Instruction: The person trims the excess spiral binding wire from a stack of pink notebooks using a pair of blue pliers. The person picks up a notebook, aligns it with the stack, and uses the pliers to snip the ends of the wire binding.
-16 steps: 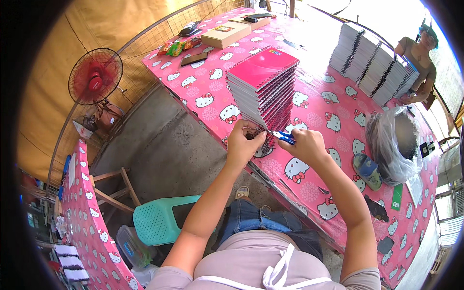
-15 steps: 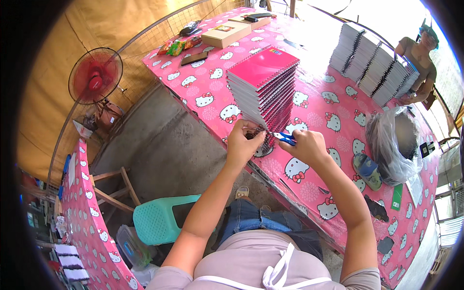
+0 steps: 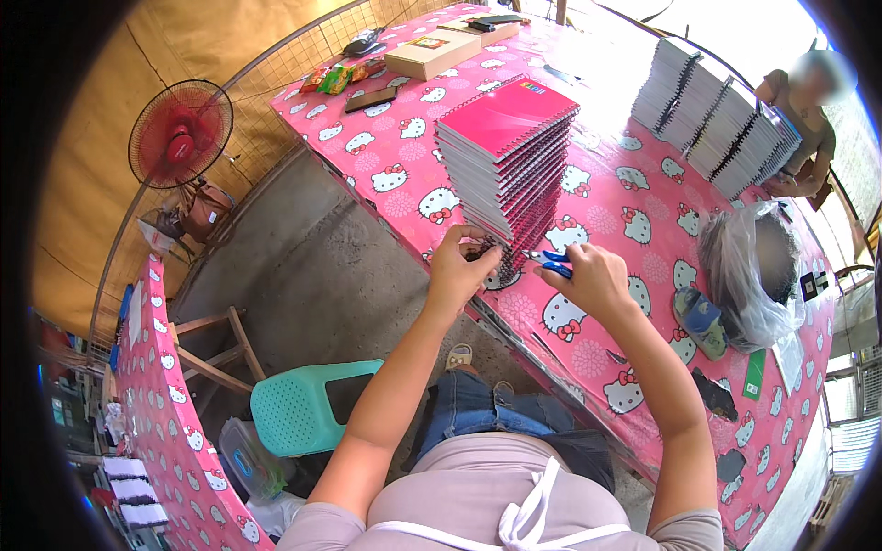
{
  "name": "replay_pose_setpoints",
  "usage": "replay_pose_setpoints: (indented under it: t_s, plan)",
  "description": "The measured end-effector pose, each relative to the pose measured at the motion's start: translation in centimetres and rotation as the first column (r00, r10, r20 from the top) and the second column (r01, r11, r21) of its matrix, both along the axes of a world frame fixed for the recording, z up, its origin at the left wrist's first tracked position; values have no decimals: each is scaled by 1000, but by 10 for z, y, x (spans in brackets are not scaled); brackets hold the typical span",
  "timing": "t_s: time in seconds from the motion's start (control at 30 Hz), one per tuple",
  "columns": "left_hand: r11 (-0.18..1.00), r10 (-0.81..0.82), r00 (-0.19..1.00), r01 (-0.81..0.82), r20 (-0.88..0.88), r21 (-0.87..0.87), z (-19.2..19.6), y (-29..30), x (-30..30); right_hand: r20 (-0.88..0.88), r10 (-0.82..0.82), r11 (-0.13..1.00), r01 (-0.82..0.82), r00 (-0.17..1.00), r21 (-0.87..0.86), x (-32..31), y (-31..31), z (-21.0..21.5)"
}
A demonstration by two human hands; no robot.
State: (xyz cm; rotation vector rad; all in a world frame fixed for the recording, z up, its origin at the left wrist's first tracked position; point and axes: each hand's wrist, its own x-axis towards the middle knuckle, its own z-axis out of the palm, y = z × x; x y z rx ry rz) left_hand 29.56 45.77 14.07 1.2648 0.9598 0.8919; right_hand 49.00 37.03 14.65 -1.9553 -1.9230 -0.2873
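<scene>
A tall stack of spiral-bound notebooks with a pink top cover rises from the table near its front edge. By the lower near corner of the stack, my left hand is closed, thumb and fingers pinching a dark spiral binding coil. How far the coil reaches behind the fingers is hidden. My right hand grips blue-handled cutting pliers. Their handles are spread, and the jaws point left toward the stack's bound edge, just right of my left fingertips.
On the pink table stand further notebook stacks, a plastic bag with a dark coil, a slipper and cardboard boxes. A person is at the far right. A teal stool stands left of me.
The pliers have drawn back slightly to the right from my left fingertips, and their handles have spread apart. My left hand stays at the coil.
</scene>
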Motion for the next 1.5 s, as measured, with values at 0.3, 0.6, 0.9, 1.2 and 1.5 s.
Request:
replay_pose_setpoints:
  t_s: [0.3,0.6,0.9,1.2,1.5]
  plan:
    - [998,-22,1000,21,-10,-52,-13,3,4,-76,-108,921,71,991,-383,-13,9,12]
    - [999,-7,999,9,42,-41,-19,-3,11,-57,-55,975,42,997,-216,-4,11,-14]
    - [993,-21,999,25,34,-112,-18,-4,10,71,39,985,-51,997,166,2,7,-24]
    - [985,-24,1000,27,20,-171,-28,-1,6,24,-22,1000,21,999,12,3,0,-28]
    - [988,-7,1000,6,-10,-157,-41,6,2,-35,-104,961,91,994,-261,-2,0,-31]
